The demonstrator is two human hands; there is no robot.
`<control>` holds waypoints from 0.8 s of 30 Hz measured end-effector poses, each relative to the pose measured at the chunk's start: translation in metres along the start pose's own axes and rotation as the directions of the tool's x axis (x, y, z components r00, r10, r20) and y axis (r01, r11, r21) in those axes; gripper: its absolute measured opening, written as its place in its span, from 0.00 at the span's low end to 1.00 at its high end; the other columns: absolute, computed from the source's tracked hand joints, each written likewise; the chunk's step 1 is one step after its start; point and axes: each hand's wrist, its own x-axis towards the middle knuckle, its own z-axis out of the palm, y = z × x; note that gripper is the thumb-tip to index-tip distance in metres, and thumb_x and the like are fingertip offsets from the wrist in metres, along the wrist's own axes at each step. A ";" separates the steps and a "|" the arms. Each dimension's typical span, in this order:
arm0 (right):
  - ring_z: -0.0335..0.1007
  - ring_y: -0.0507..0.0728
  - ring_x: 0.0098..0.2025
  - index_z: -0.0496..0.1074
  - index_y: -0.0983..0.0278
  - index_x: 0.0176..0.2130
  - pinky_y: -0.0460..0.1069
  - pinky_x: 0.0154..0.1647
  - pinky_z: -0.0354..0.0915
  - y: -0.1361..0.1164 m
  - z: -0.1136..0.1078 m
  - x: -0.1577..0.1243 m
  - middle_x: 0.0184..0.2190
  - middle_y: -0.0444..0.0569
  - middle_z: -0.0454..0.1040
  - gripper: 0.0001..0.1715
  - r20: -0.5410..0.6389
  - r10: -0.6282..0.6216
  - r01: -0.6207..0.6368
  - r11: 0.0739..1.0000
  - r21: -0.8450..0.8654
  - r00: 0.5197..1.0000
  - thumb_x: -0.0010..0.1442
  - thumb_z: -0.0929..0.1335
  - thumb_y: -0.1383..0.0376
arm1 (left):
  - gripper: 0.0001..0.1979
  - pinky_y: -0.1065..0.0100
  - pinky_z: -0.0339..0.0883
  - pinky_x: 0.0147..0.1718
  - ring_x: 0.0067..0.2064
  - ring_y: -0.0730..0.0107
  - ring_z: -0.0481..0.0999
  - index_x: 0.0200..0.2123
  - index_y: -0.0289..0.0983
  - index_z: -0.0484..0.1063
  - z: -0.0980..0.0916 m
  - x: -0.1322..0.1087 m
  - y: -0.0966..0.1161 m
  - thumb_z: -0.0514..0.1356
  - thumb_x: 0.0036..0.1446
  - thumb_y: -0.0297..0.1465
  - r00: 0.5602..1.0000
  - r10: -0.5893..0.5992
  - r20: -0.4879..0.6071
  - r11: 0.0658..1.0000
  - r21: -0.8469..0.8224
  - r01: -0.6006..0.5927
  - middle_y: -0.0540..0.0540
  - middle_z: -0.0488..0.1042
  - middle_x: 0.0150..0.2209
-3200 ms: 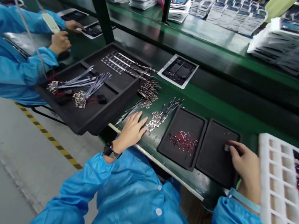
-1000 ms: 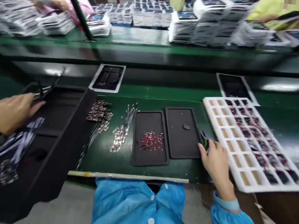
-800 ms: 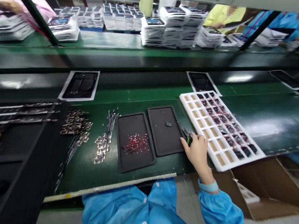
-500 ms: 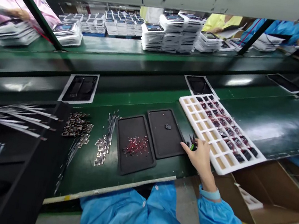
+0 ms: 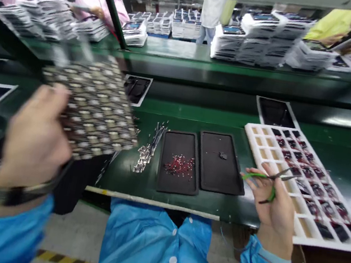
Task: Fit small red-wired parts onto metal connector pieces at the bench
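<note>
Head view: from my station I judged the left side the likelier to go wrong. My left hand (image 5: 35, 145) had a patterned panel (image 5: 99, 110), covered in rows of small parts, raised and tilted to the left of the red-wire tray (image 5: 180, 143), which I took as my landmark. Held by its left edge alone, the panel could have sagged or twisted at the far corner. That corner seemed, in the view, to point toward the metal-ended strips (image 5: 149, 149) lying just left of the red-wire tray on the worktop (image 5: 140, 184); a low swing could have scattered them.

To the right of the red-wire tray, beyond a second black tray (image 5: 218, 174), my right hand (image 5: 273, 205) had the green-handled snips (image 5: 276, 177) lying across loosely spread fingers. With a hold so slack, I thought, they could have slipped, points first, onto the wired parts (image 5: 309, 172) in the white divided tray (image 5: 327, 245), farther right of the red-wire tray.

As for the grip, the left was narrow, closed on the panel's edge, though blur hid exactly how the fingers sat. The right was fairly wide, palm turned up, cradling the snips with their blades a little parted.
</note>
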 end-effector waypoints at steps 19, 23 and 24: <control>0.67 0.54 0.31 0.68 0.61 0.33 0.49 0.35 0.65 0.016 0.069 -0.088 0.28 0.44 0.69 0.28 0.404 0.255 0.015 0.831 -0.556 0.879 0.76 0.58 0.47 | 0.18 0.60 0.69 0.62 0.60 0.58 0.78 0.49 0.41 0.79 0.151 -0.119 -0.140 0.66 0.63 0.46 0.847 -0.385 0.368 0.863 -0.183 0.471 0.43 0.81 0.55; 0.69 0.55 0.33 0.73 0.62 0.44 0.50 0.37 0.66 0.010 0.073 -0.077 0.31 0.44 0.71 0.20 0.322 0.179 0.016 0.855 -0.519 0.930 0.74 0.64 0.49 | 0.17 0.66 0.71 0.53 0.50 0.64 0.80 0.45 0.40 0.80 0.145 -0.118 -0.139 0.66 0.63 0.46 0.861 -0.318 0.396 0.910 -0.127 0.395 0.46 0.82 0.46; 0.70 0.55 0.34 0.74 0.62 0.47 0.50 0.39 0.67 0.005 0.075 -0.073 0.32 0.45 0.73 0.19 0.284 0.140 0.024 0.864 -0.503 0.948 0.72 0.66 0.50 | 0.16 0.68 0.71 0.49 0.45 0.66 0.79 0.42 0.40 0.79 0.143 -0.117 -0.137 0.67 0.63 0.46 0.859 -0.303 0.414 0.922 -0.101 0.374 0.48 0.81 0.42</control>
